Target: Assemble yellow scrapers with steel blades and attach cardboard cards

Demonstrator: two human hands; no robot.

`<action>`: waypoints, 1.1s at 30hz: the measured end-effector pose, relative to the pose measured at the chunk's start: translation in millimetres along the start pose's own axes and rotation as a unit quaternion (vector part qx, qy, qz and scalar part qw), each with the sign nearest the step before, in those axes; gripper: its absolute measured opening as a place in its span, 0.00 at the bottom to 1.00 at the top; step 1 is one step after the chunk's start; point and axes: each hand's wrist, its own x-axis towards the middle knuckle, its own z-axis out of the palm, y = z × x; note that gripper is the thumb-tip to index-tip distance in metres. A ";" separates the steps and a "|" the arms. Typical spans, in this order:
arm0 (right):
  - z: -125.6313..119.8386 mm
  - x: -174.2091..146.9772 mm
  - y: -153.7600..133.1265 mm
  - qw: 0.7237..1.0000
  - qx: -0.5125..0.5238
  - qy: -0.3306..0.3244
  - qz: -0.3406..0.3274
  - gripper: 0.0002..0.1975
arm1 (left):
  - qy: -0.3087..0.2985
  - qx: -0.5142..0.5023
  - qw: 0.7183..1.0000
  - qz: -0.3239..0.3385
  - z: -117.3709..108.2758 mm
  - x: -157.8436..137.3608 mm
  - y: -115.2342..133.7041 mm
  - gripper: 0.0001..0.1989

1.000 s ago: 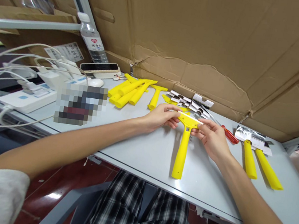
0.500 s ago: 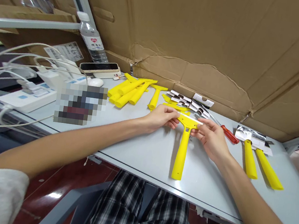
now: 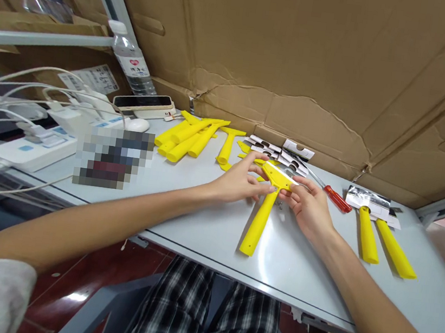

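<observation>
A yellow scraper (image 3: 259, 220) is tilted over the table, its T-shaped head up and its handle pointing toward me and to the left. My left hand (image 3: 239, 182) grips the left side of the head, with the thumb near its middle. My right hand (image 3: 312, 204) pinches the head's right end. A thin white edge runs along the top of the head. Small metal screws (image 3: 279, 202) lie just under the right hand. Behind the hands are several blades in white card sleeves (image 3: 298, 150) and loose yellow head pieces. A red-handled screwdriver (image 3: 337, 198) rests to the right.
Several yellow handles (image 3: 193, 140) are heaped at the back left. Two scrapers with sleeved blades (image 3: 368, 235) lie at the right. A power strip (image 3: 36, 150) with tangled cables, a phone (image 3: 143, 102), a mouse (image 3: 136, 124) and a water bottle (image 3: 133, 64) occupy the left. Cardboard (image 3: 263, 41) walls the back.
The scraper has turned so its handle end swings to the left. My left hand has shifted its grip, bringing the thumb lower onto the middle of the head.
</observation>
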 end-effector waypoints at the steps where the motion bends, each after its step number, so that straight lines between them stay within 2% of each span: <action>1: 0.5 -0.3 -0.2 1.000 0.000 0.000 0.005 0.23 | -0.009 0.009 1.000 0.005 0.8 -1.6 0.1 0.36; 11: -2.0 2.0 0.2 1.000 -0.006 -0.024 0.003 0.23 | -0.003 -0.053 0.998 -0.033 3.1 1.6 -3.9 0.36; 13: -4.1 3.5 -1.3 1.000 -0.006 -0.024 -0.006 0.24 | 0.008 -0.029 0.999 -0.024 -1.7 7.5 -6.9 0.30; 15: -7.0 5.6 -4.4 1.000 -0.005 -0.016 -0.014 0.26 | 0.022 0.041 0.999 -0.002 -9.5 14.6 -11.0 0.20; 16: -8.6 6.8 -6.5 1.000 -0.004 -0.010 -0.018 0.27 | 0.033 0.098 0.994 0.025 -13.9 17.7 -13.2 0.15; 18: -12.1 9.1 -11.4 1.000 -0.003 0.000 -0.025 0.28 | 0.048 0.231 0.966 0.109 -22.0 21.9 -17.1 0.10; 20: -15.7 11.4 -16.3 1.000 -0.003 0.001 -0.030 0.28 | 0.031 0.328 0.928 0.176 -26.2 22.6 -19.6 0.09; 22: -19.6 13.8 -20.3 0.999 -0.007 -0.001 -0.035 0.28 | -0.008 0.380 0.900 0.213 -24.9 20.5 -20.5 0.10; 27: -28.2 21.7 -26.0 0.999 -0.016 0.014 -0.038 0.26 | -0.103 0.430 0.859 0.258 -4.8 14.0 -20.6 0.12; 29: -30.9 25.4 -26.6 0.999 -0.017 0.025 -0.037 0.25 | -0.124 0.432 0.855 0.258 3.3 14.1 -22.1 0.12; 33: -35.3 31.5 -25.1 0.999 -0.023 0.027 -0.038 0.25 | -0.129 0.444 0.855 0.237 12.3 17.2 -26.9 0.12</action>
